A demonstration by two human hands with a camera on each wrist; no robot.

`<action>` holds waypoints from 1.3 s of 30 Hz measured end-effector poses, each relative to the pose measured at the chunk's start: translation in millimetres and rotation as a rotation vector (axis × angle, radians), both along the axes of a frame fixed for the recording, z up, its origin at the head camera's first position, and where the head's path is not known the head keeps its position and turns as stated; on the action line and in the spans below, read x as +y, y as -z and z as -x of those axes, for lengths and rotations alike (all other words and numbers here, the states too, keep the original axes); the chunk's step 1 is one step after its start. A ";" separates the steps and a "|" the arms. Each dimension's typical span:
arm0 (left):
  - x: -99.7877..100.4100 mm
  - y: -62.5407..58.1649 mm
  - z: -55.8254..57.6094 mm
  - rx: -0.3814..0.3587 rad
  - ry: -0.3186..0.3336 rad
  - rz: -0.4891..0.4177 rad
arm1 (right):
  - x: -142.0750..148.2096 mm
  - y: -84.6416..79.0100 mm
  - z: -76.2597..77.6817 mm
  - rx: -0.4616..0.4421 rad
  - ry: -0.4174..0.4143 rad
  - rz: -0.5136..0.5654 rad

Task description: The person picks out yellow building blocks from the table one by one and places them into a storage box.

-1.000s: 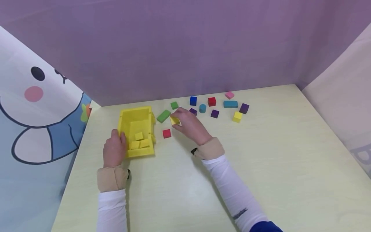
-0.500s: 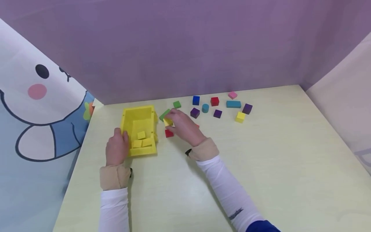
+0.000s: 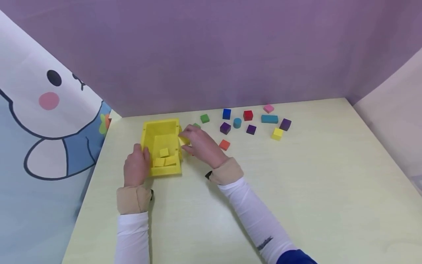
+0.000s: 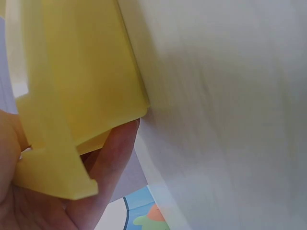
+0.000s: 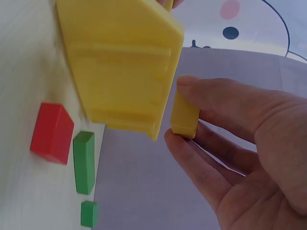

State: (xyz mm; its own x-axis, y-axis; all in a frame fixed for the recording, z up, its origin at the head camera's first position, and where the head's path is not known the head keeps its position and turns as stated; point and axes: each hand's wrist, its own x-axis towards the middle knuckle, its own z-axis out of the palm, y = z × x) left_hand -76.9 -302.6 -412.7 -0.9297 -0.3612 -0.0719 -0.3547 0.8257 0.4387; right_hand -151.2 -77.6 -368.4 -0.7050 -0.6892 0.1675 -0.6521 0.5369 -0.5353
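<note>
A yellow bin with several yellow blocks in its near end stands at the left of the table. My left hand grips its left wall; in the left wrist view the fingers curl under the rim. Between thumb and fingertips, my right hand pinches a yellow block, held up right beside the bin's right rim. In the right wrist view a red block and a green block lie on the table below, close to the bin; in the head view the right hand mostly hides them.
Right of the bin lie a small green block, an orange block, a blue cube, a teal cylinder, a red cube, a teal bar, a yellow cube and several purple blocks. A purple curtain backs the table.
My right hand has carried the yellow block left, from among the loose blocks to the bin's right rim. The orange block has come into sight. My left hand stays on the bin.
</note>
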 end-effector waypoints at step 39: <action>2.6 3.4 -1.0 0.098 0.009 0.034 | -53.4 11.1 -8.5 0.163 -0.152 -0.113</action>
State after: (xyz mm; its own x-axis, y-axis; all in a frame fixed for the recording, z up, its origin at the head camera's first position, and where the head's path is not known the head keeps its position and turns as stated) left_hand -75.8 -300.0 -416.1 -0.9349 -0.3536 0.0313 -0.3042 0.8437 0.4424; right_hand -142.7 -131.0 -379.5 -0.5620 -0.8059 0.1863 -0.8026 0.4770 -0.3582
